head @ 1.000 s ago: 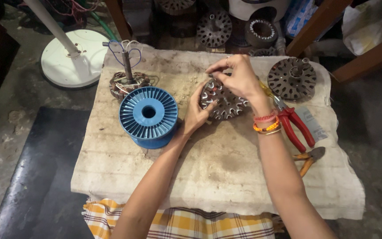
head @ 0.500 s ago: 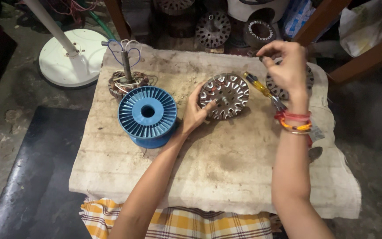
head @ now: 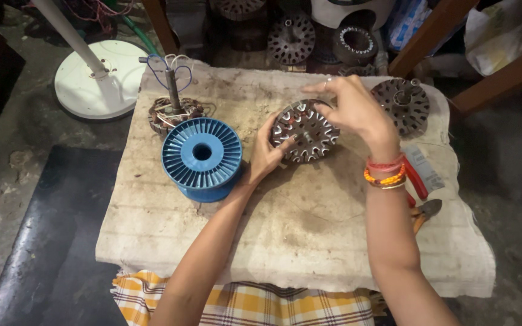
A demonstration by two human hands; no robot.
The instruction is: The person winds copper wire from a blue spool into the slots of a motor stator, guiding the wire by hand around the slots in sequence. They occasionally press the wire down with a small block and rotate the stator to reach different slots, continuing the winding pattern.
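Observation:
A round metal stator core [head: 307, 130] with slotted teeth is held tilted on the cloth-covered bench [head: 309, 241]. My left hand [head: 266, 154] grips its lower left edge. My right hand [head: 353, 110] hovers at its upper right rim, fingers pinched together on the core's edge; whether a wire is between them I cannot tell. A big blue wire spool [head: 201, 157] lies just left of my left hand.
A wound stator with a shaft and loose wires [head: 173, 111] stands behind the spool. Another bare core [head: 405, 104] lies at the right rear. Red-handled pliers [head: 418, 181] rest by my right wrist. More cores [head: 292, 37] and a white fan base [head: 98, 86] sit beyond the bench.
My right hand swung out to the right, away from the core, then came back to its upper rim. The left hand kept its grip and the core stayed put.

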